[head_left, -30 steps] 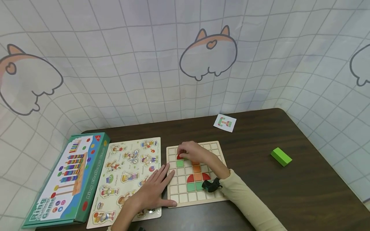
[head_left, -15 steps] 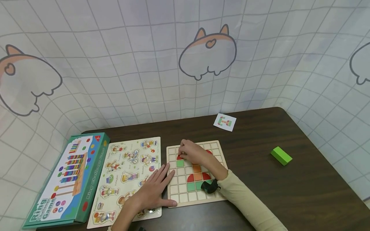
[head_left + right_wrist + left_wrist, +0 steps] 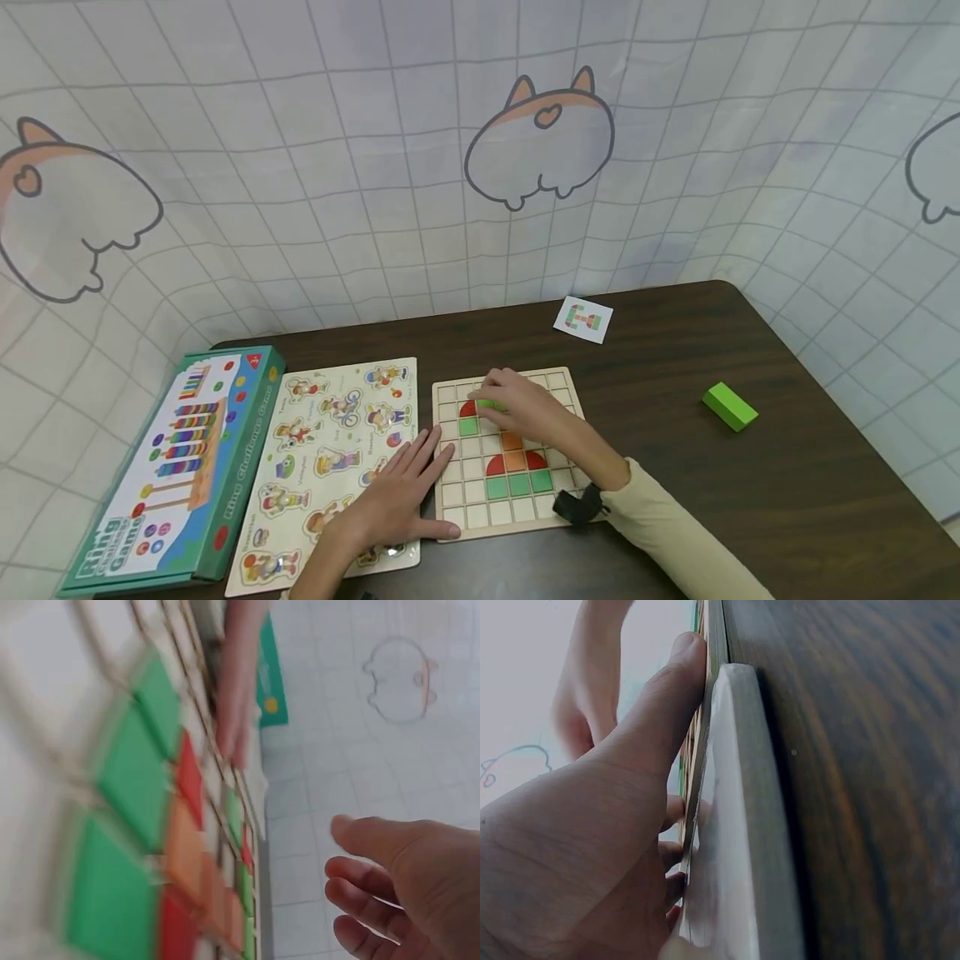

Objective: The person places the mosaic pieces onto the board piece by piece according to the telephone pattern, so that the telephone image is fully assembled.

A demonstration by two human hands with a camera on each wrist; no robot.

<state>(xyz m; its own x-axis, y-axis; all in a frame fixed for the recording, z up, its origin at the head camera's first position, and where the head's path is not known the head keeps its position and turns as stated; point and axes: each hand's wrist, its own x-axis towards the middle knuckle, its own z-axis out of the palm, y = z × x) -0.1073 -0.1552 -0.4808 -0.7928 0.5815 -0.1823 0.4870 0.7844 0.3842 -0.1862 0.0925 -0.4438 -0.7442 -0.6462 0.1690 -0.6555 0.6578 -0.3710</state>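
A wooden grid board [image 3: 510, 530] lies flat, with coloured pieces in some of its cells. My left hand [image 3: 397, 487] lies spread, its thumb on the board's near-left corner and the other fingers along its left edge. My right hand [image 3: 517, 406] hovers over the upper rows. In the right wrist view its fingers [image 3: 367, 879] are loosely bent and hold nothing. Beside them are a red rounded piece [image 3: 467, 409] and a light-green tile [image 3: 491, 405], with a green tile [image 3: 468, 427] below. Lower down are orange tiles [image 3: 513, 461], red rounded pieces [image 3: 536, 460] and green tiles [image 3: 519, 484].
A picture puzzle board [image 3: 345, 479] lies left of the grid board, partly under my left forearm. Beyond it is a green game box [image 3: 247, 450]. A white pattern card [image 3: 583, 319] lies at the back, and a bright green block [image 3: 730, 407] on the right.
My right hand has let go of the red rounded piece, which sits in its upper-left cell, and has shifted slightly right. My left hand has stayed put.
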